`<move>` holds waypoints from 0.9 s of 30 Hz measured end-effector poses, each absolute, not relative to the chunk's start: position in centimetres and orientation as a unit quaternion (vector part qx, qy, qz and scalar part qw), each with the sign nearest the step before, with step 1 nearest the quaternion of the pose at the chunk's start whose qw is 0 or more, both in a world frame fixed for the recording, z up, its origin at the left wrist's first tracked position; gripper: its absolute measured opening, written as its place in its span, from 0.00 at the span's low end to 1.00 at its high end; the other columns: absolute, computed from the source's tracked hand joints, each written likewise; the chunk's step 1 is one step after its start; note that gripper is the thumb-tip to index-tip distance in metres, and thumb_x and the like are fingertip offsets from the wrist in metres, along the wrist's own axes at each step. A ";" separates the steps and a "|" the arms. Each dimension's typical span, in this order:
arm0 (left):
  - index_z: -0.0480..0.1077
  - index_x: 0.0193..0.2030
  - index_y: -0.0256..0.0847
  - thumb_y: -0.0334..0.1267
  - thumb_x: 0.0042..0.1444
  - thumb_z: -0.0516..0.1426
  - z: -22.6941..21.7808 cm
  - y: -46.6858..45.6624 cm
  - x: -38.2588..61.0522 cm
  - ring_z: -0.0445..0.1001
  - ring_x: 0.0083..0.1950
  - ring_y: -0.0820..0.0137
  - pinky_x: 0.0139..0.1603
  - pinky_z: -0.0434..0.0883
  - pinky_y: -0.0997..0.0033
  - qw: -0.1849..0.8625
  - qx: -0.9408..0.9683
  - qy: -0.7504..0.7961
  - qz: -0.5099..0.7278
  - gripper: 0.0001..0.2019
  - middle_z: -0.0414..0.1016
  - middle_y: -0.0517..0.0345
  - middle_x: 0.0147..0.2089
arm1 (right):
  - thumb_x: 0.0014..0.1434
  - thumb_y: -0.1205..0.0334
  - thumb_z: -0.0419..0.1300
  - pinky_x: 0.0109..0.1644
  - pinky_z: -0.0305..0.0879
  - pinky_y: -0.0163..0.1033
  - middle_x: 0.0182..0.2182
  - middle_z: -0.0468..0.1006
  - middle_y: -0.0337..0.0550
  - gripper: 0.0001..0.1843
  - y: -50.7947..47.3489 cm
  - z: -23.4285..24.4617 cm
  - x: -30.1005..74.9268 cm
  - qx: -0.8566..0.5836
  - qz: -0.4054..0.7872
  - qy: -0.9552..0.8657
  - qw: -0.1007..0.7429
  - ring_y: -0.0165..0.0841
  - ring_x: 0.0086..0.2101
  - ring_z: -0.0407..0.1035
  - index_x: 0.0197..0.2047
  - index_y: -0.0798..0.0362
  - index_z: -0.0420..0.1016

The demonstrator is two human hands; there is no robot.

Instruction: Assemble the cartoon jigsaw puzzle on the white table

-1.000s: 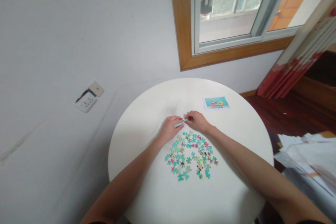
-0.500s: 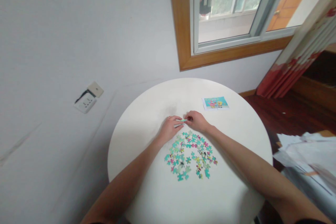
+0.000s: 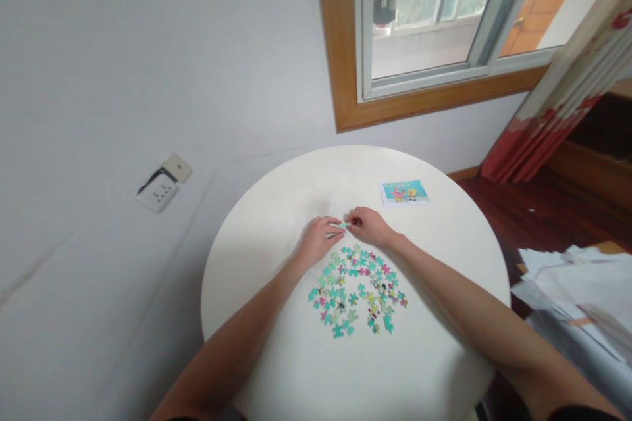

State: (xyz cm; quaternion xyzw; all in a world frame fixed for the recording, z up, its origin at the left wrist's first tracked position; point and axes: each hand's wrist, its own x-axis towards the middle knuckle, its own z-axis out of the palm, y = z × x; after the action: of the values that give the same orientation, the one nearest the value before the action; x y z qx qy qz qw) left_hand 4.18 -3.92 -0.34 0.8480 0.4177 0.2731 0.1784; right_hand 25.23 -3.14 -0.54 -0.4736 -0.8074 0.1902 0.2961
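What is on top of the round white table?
Jigsaw pieces and a SpongeBob picture sheet. The tabletop beneath these, and below the left grip and right grip, is covered.

Arms (image 3: 451, 283) outstretched, left grip (image 3: 316, 239) close beside right grip (image 3: 370, 225)

Scattered, mostly teal jigsaw pieces (image 3: 362, 290)
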 end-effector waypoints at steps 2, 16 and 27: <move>0.81 0.43 0.48 0.35 0.57 0.65 -0.4 -3.9 4.2 0.74 0.52 0.63 0.59 0.68 0.58 0.177 0.846 0.421 0.275 0.07 0.79 0.56 0.50 | 0.57 0.65 0.63 0.39 0.59 0.35 0.31 0.76 0.42 0.04 -3.1 -0.6 25.3 -0.472 0.191 -0.808 0.297 0.31 0.32 0.67 0.36 0.54 0.80; 0.78 0.49 0.43 0.35 0.53 0.66 -0.2 -3.7 4.1 0.75 0.45 0.66 0.45 0.74 0.66 0.218 0.808 0.458 0.301 0.15 0.78 0.54 0.49 | 0.58 0.65 0.63 0.38 0.59 0.34 0.31 0.76 0.40 0.06 -3.0 -0.7 25.4 -0.479 0.212 -0.794 0.310 0.30 0.31 0.65 0.39 0.54 0.79; 0.80 0.44 0.43 0.34 0.53 0.67 -0.5 -3.7 3.9 0.75 0.51 0.63 0.49 0.74 0.65 0.218 0.810 0.459 0.292 0.11 0.77 0.52 0.49 | 0.57 0.66 0.64 0.38 0.59 0.34 0.31 0.76 0.41 0.04 -2.8 -1.0 25.5 -0.467 0.202 -0.803 0.309 0.30 0.31 0.66 0.36 0.54 0.79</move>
State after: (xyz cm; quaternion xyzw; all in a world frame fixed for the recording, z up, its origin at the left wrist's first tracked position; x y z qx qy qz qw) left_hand 3.92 -3.70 -0.47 0.8105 0.4588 0.2919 0.2178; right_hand 25.52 -2.84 -0.98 -0.4667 -0.8035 0.2024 0.3094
